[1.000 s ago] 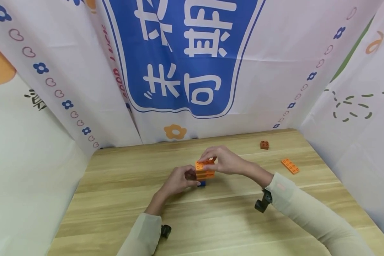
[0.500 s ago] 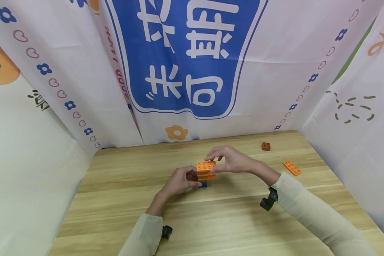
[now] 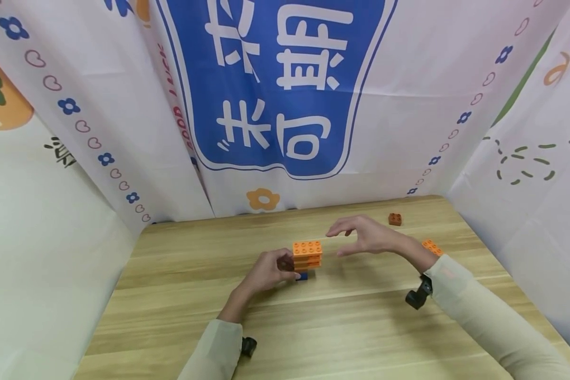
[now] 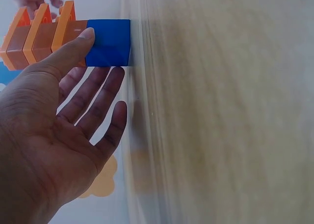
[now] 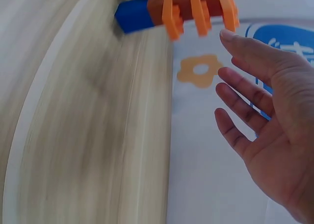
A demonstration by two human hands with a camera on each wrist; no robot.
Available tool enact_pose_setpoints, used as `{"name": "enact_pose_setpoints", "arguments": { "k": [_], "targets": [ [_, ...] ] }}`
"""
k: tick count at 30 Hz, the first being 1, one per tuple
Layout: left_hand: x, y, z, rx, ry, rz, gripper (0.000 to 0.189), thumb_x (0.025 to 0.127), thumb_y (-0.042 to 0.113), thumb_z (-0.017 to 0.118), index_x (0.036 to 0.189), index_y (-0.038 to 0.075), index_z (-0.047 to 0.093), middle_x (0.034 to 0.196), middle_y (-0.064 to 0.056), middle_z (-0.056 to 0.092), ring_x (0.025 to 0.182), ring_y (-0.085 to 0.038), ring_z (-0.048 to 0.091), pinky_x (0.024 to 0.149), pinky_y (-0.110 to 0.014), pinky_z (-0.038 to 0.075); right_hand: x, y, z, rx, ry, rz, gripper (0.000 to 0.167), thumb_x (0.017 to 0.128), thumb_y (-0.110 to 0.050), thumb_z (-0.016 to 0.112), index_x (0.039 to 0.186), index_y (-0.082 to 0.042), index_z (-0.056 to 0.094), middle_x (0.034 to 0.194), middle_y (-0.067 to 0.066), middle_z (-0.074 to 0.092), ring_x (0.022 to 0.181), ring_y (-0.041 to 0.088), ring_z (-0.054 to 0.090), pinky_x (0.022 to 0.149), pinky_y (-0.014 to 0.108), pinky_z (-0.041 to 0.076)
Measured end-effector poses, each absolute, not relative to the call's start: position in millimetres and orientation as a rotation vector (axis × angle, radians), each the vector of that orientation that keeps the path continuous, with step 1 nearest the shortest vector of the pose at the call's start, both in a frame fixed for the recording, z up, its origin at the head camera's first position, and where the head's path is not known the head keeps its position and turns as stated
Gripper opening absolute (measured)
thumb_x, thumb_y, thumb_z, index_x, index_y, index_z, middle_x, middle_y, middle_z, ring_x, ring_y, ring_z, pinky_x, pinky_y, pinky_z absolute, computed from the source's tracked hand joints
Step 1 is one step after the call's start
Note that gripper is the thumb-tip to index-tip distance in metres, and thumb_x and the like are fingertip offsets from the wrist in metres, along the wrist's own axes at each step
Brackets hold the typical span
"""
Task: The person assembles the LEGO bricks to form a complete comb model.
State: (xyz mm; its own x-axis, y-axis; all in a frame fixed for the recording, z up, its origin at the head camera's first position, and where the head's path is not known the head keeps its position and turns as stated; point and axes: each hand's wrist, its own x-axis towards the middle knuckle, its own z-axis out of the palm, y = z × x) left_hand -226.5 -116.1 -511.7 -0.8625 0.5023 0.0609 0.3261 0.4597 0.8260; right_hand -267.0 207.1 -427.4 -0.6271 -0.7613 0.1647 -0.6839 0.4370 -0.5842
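With our left hand (image 3: 267,271) we are pinching low on the block tower (image 3: 307,248), which is standing upright on the desk (image 3: 351,322); our right hand (image 3: 368,235) is hovering spread just right of it.

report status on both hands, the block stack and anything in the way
Left hand grips block stack low. Right hand empty, clear of it. Stack upright on table. Right wrist partly hides loose orange plate.

My head camera looks forward and down on my left-hand grip (image 3: 265,270); closer wrist cameras, either side of it, share the orange-brown-blue plastic brick tower (image 3: 307,255).
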Motion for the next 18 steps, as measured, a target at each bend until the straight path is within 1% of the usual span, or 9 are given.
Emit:
{"name": "enact_pose_setpoints", "arguments": {
  "k": [6,8,10,13,18],
  "targets": [
    [-227,-116,-511,0.722,2.517,1.365,0.026,0.089,0.012,0.087,0.111,0.011,0.073,0.106,-0.001,0.076,0.095,-0.014,0.072,0.082,-0.026,0.06,-272,230,-432,-1.179,2.592,-0.962,0.041,0.088,-0.021,0.09,0.126,-0.012,0.077,0.127,0.004,0.074,0.117,0.026,0.07,0.094,0.049,0.06],
    [-227,-116,-511,0.723,2.519,1.362,0.026,0.089,0.012,0.087,0.111,0.011,0.073,0.105,0.0,0.076,0.094,-0.013,0.072,0.082,-0.026,0.06,-273,237,-434,-1.139,2.596,-0.963,0.041,0.087,-0.021,0.09,0.126,-0.012,0.077,0.127,0.003,0.074,0.117,0.025,0.069,0.095,0.052,0.059],
    [-227,-116,-511,0.725,2.519,1.359,0.025,0.09,0.012,0.087,0.11,0.011,0.073,0.105,0.0,0.076,0.094,-0.013,0.071,0.082,-0.026,0.06,-275,244,-436,-1.115,2.6,-0.966,0.041,0.087,-0.019,0.09,0.125,-0.012,0.077,0.127,0.004,0.074,0.118,0.027,0.069,0.096,0.056,0.058],
    [-227,-116,-512,0.725,2.524,1.356,0.025,0.09,0.013,0.087,0.11,0.011,0.073,0.105,0.0,0.076,0.094,-0.012,0.071,0.082,-0.025,0.06,-278,255,-438,-1.104,2.62,-0.964,0.04,0.086,-0.016,0.09,0.124,-0.011,0.078,0.126,0.006,0.074,0.118,0.029,0.069,0.095,0.058,0.057],
    [-226,-116,-513,0.728,2.524,1.355,0.024,0.09,0.013,0.087,0.109,0.011,0.073,0.104,0.0,0.076,0.094,-0.013,0.072,0.081,-0.025,0.06,-283,272,-442,-1.086,2.649,-0.973,0.039,0.086,-0.012,0.09,0.123,-0.008,0.078,0.125,0.009,0.075,0.118,0.034,0.069,0.094,0.059,0.058]
  ]
}}
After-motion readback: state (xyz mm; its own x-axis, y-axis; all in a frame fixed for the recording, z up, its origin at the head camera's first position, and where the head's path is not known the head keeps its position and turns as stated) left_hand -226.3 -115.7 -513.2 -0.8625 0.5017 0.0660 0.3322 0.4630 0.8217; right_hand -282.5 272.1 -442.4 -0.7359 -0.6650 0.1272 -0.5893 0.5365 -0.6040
